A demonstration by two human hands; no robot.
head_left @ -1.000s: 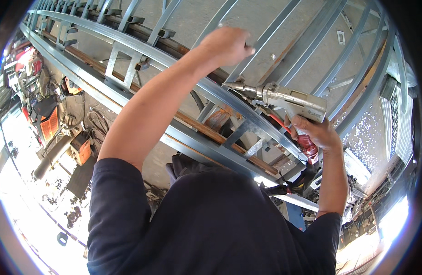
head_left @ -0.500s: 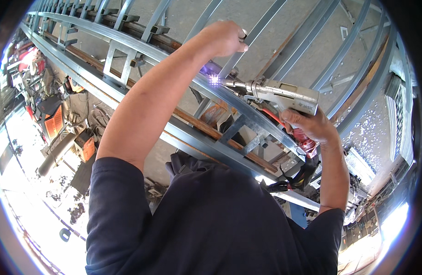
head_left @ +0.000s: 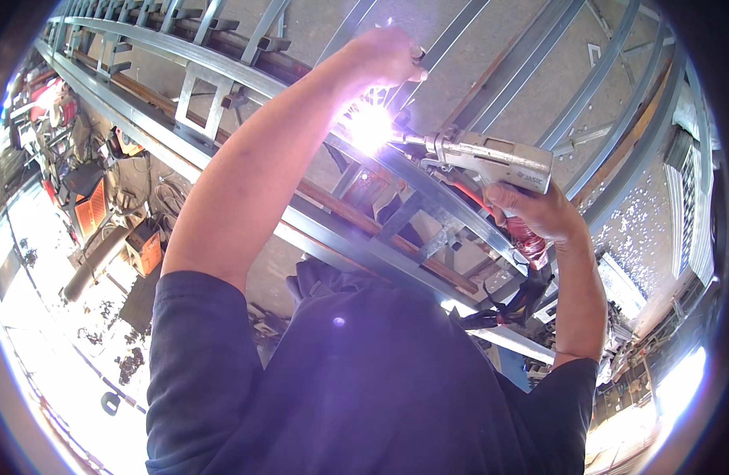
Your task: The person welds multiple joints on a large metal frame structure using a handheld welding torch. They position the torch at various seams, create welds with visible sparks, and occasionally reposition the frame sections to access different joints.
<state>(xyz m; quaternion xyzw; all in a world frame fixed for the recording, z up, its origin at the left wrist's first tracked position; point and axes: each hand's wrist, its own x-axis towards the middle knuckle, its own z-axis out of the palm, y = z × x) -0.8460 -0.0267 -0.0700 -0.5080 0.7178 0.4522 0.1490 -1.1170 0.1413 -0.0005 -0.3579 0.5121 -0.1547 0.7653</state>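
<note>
Your right hand [head_left: 534,214] was wrapped tight round the grip of the torch [head_left: 491,162], fingers curled shut on it. The torch was a pistol-shaped gun with a pale grey, boxy metal body, a dark label on its side, a short thin nozzle at the front and a red part showing under your fist. It was held up at arm's height, lying nearly level, nozzle aimed to your left. The tip sat at the truss [head_left: 222,67], where a white-violet arc [head_left: 370,127] flared; the glare washed out the joint itself, so the exact contact could not be made out.

Your left hand [head_left: 388,57] was raised just above the arc, closed into a loose fist against a thin steel bar [head_left: 459,39] that ran up and to the right. Whether the fingers gripped the bar or only pressed on it could not be told from this angle. Your left forearm crossed in front of the truss.

The truss was grey galvanised steel: two long chords that ran from upper left to lower right, with short upright and slanted webs between them. A brown timber strip [head_left: 340,207] lay along behind it. More steel members crossed the pale ceiling [head_left: 507,79] overhead.

You wore a dark short-sleeved shirt [head_left: 364,380]. Far below on the left, in bright sun, stood an orange machine [head_left: 146,247] among hoses and clutter. A black cable [head_left: 499,313] hung beneath your right forearm.
</note>
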